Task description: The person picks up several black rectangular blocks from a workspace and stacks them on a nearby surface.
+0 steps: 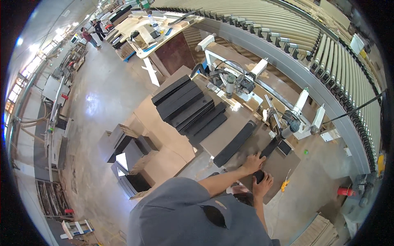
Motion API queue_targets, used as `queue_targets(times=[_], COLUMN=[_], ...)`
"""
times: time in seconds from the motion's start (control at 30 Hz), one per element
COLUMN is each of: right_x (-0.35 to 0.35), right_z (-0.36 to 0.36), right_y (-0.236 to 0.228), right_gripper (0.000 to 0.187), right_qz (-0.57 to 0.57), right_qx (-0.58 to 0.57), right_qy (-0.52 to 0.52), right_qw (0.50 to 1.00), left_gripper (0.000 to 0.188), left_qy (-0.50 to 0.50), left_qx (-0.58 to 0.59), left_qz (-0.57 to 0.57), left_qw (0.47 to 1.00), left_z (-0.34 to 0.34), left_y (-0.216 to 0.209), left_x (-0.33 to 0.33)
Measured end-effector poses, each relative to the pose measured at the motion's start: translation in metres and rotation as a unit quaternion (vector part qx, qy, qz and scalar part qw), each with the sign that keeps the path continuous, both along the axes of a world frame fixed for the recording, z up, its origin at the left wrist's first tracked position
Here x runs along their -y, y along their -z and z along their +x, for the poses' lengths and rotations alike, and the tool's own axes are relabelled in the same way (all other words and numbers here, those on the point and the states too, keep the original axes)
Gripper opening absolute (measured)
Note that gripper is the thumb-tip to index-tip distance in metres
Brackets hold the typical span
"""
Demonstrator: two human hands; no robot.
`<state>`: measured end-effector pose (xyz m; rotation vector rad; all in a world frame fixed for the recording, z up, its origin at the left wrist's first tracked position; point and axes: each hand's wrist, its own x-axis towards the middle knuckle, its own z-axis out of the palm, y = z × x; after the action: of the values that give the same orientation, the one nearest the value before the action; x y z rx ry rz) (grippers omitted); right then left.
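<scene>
A narrow black board lies on the brown work table, its far end under a drill-like head. My left hand is closed over the board's middle, fingers bent across it. Closer to me, my right hand is closed at the near end of what looks like the same board. Left of my hands rests another long black board. A small dark rectangular thing sits just right of the drill head.
Stacks of black boards stand at the table's far left. More boards are piled on cardboard below. A second drill head is farther back. A yellow-handled tool lies at the right edge. A roller conveyor curves behind.
</scene>
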<state>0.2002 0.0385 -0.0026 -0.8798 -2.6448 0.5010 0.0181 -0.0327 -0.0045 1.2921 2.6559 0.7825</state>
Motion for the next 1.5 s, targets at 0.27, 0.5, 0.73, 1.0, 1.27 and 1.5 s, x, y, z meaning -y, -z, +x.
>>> queue_targets(times=[0.27,0.5,0.73,1.0,1.27,1.5], right_x=[-0.002,0.000,-0.011,-0.009,0.029,0.065], right_z=[0.005,-0.007,0.002,0.004,-0.094,-0.235], right_y=[0.000,0.003,-0.010,-0.022,-0.037,-0.098], right_gripper=[0.069,0.069,0.075,0.079,0.086,0.122], right_qz=[-0.017,-0.018,-0.065,-0.086,-0.365,-0.789], right_qx=[0.009,-0.014,0.066,0.050,-0.158,-0.200], right_qy=[-0.019,-0.013,-0.013,-0.003,0.133,0.057], right_qw=[1.000,1.000,0.996,0.995,0.908,0.578], left_gripper=[0.057,0.062,0.054,0.058,0.092,0.106], left_qy=[-0.018,-0.009,-0.086,-0.071,-0.116,-0.153], left_qx=[0.093,0.196,0.135,-0.035,0.061,0.413], left_qz=[-0.021,0.036,0.149,0.035,-0.137,0.096], left_qw=[0.995,0.980,0.976,0.996,0.982,0.893], left_z=[0.021,0.015,-0.032,-0.075,-0.090,-0.196], left_y=[-0.045,-0.127,-0.197,-0.177,-0.184,-0.093], left_x=[0.045,0.069,0.154,0.175,0.177,0.153])
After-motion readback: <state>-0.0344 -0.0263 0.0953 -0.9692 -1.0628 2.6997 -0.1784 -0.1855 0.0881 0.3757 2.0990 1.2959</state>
